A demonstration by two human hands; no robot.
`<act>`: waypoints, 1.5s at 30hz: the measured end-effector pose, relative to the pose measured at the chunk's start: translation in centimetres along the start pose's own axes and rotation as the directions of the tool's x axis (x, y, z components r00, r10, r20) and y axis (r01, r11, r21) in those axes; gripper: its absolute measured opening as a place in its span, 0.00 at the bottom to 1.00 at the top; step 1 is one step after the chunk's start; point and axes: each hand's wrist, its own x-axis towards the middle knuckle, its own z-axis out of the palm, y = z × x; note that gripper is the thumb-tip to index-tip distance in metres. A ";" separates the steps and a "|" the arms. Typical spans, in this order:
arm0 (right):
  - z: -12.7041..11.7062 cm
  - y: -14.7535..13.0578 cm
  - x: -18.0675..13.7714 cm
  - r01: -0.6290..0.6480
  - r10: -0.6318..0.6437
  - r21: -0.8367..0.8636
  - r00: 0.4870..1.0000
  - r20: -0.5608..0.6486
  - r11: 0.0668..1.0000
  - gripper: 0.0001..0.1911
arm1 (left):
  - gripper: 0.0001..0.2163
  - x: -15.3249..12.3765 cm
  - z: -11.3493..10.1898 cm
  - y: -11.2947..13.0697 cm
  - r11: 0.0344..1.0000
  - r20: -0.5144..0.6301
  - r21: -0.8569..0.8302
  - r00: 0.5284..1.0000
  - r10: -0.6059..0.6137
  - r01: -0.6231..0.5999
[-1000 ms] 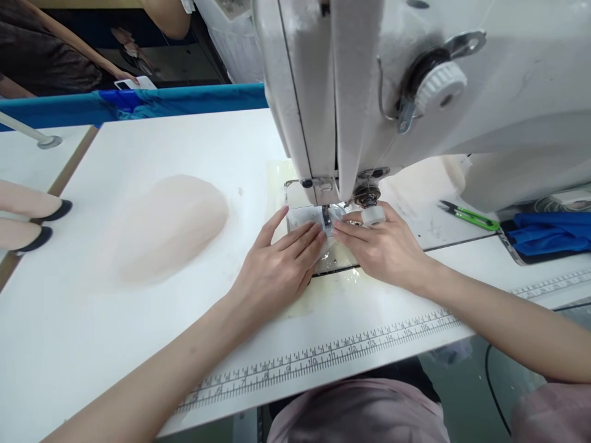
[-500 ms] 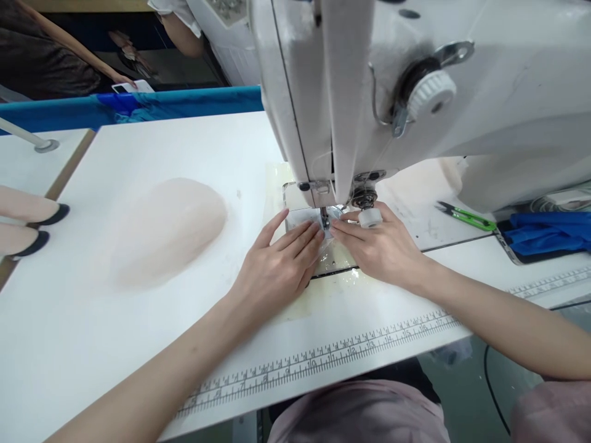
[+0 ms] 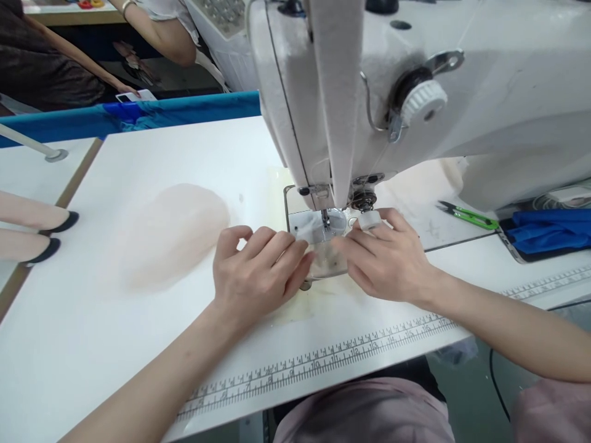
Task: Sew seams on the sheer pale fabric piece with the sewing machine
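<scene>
Under the needle and presser foot [image 3: 325, 220] of a white sewing machine [image 3: 295, 111] lies a thin, see-through piece of fabric [image 3: 325, 261]. My left hand [image 3: 261, 264] is curled, its thumb and fingertips pinched at the left edge of this sheer piece, just in front of the foot. On the other side, my right hand [image 3: 385, 255] pinches the right edge with bent fingers beside the white knob [image 3: 369, 219]. The fabric spans the short gap between both hands. Its outer edges are hard to make out, and the fingers hide the gripped parts.
Green thread snips [image 3: 468, 215] lie at the right, beside a dark device with blue cloth [image 3: 551, 231]. A printed ruler [image 3: 314, 367] runs along the table's front edge. A pale beige oval patch [image 3: 184, 231] shows at left. Beyond the blue cloth edge [image 3: 198, 107] are other people.
My left hand has drawn back and left, its flat fingers now curled. My right hand has shifted slightly towards me, its fingers now bent. More of the presser foot area shows.
</scene>
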 end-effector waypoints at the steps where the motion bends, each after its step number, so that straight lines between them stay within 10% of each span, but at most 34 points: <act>1: 0.0 -0.1 0.1 0.007 -0.007 0.014 1.000 0.001 1.000 0.13 | 0.04 0.1 0.1 0.0 1.000 0.010 -0.031 1.000 0.004 -0.004; 19: 0.9 0.5 -0.2 -0.187 0.171 0.039 0.952 0.255 0.982 0.12 | 0.15 -0.2 2.3 0.1 0.925 0.250 -0.368 0.968 -0.002 0.097; 45: 1.8 1.9 -0.1 -0.147 0.132 0.040 0.958 0.255 0.988 0.17 | 0.16 0.1 1.2 1.8 0.990 0.294 -0.142 0.955 0.019 0.024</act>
